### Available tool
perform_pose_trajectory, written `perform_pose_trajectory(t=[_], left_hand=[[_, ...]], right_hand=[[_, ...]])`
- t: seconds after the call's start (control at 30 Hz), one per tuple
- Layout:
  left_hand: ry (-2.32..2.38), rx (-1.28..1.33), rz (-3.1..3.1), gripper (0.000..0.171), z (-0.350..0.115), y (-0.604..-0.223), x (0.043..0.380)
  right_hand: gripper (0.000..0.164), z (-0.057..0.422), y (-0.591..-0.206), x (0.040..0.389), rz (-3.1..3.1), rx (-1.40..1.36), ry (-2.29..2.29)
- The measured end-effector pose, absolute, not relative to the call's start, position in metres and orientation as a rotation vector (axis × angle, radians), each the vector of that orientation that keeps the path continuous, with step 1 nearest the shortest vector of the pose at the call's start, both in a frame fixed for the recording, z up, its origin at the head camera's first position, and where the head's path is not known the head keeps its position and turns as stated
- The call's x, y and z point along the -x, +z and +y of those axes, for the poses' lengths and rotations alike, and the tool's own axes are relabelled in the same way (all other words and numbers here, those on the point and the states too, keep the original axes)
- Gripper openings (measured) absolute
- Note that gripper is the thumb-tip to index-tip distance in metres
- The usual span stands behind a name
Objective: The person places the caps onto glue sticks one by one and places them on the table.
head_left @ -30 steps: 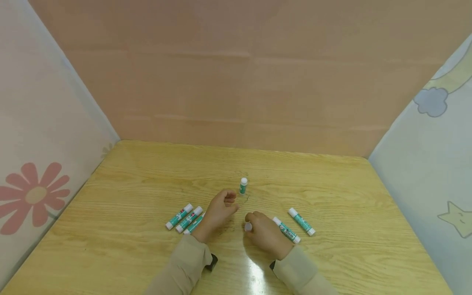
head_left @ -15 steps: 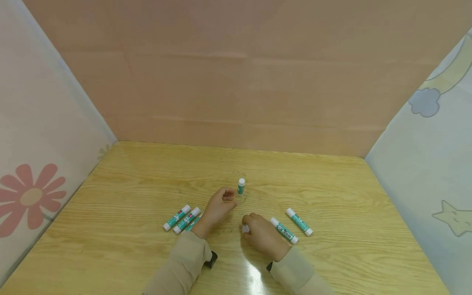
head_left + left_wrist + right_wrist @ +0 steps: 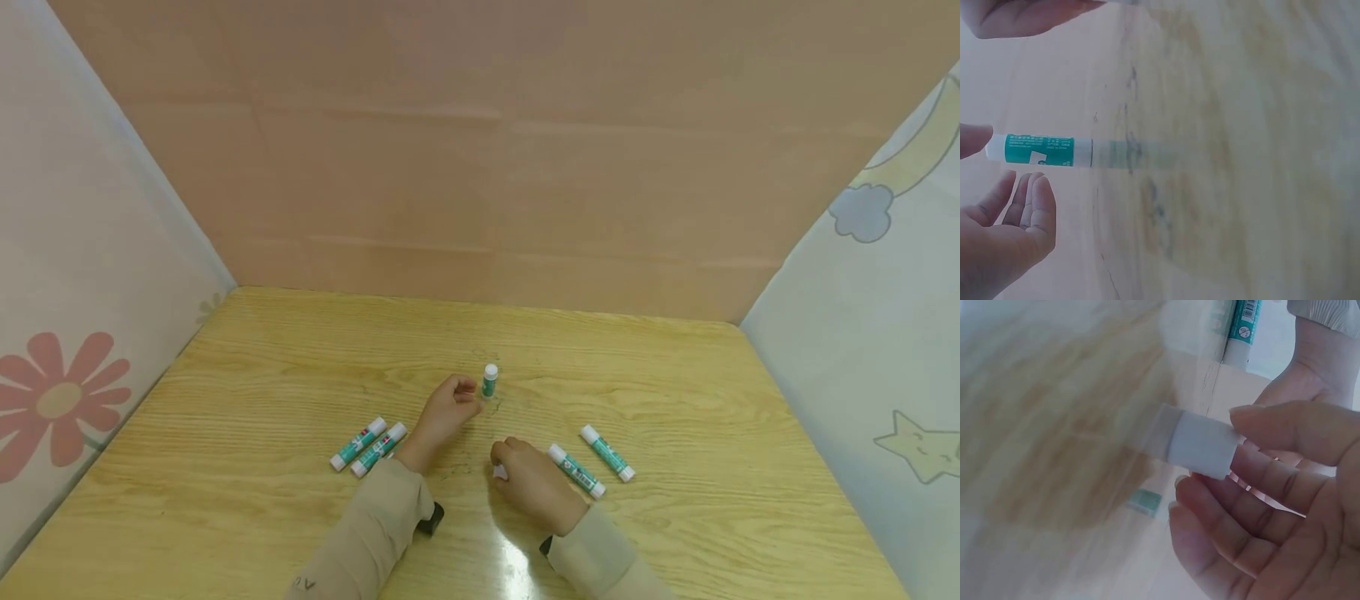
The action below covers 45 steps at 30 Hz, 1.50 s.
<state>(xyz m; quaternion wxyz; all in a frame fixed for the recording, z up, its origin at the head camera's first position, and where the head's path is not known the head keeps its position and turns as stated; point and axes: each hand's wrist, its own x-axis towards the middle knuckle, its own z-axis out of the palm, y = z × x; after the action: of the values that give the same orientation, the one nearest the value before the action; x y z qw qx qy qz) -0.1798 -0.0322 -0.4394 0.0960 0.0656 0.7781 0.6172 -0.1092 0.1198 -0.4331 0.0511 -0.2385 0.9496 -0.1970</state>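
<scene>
A green-and-white glue stick (image 3: 490, 382) stands upright on the wooden table, also seen in the left wrist view. My left hand (image 3: 444, 414) is just left of it, fingers loosely bent and apart, gripping nothing; in the left wrist view the thumb (image 3: 974, 140) overlaps the line of its white end. Nearer to me, my right hand (image 3: 538, 485) pinches a short white cap (image 3: 1204, 445) between thumb and fingers, low at the tabletop. Most of that cap is hidden by the hand in the head view.
Two glue sticks (image 3: 368, 450) lie side by side at left; a third is almost hidden by the left forearm. At right lie a glue stick (image 3: 576, 471) beside the right hand and another glue stick (image 3: 607, 454). A peach-coloured backdrop (image 3: 487, 183) closes the table's far edge.
The white cap in my right hand has turned from showing its round end to a side-on, lower pose. My left hand has shifted slightly, staying beside the standing glue stick.
</scene>
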Motion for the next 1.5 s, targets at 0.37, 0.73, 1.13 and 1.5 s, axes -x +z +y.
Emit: perform_pose_trajectory(t=[0.37,0.73,1.13,1.5], left_hand=[[1.782,-0.196,2.349,0.039,-0.028,-0.440,0.188],[1.799,-0.176,2.379,0.037,-0.021,-0.438,0.194],[1.834,-0.170,2.383,0.036,-0.016,-0.444,0.202],[1.812,-0.181,2.388,0.034,-0.013,-0.443,0.206]], right_hand=[[0.013,0.118,-0.433,0.110,2.892,0.765,-0.623],[0.012,0.116,-0.432,0.106,2.827,0.763,-0.705],[0.015,0.115,-0.433,0.104,2.828,0.771,-0.706],[0.018,0.115,-0.434,0.103,2.820,0.801,-0.707]])
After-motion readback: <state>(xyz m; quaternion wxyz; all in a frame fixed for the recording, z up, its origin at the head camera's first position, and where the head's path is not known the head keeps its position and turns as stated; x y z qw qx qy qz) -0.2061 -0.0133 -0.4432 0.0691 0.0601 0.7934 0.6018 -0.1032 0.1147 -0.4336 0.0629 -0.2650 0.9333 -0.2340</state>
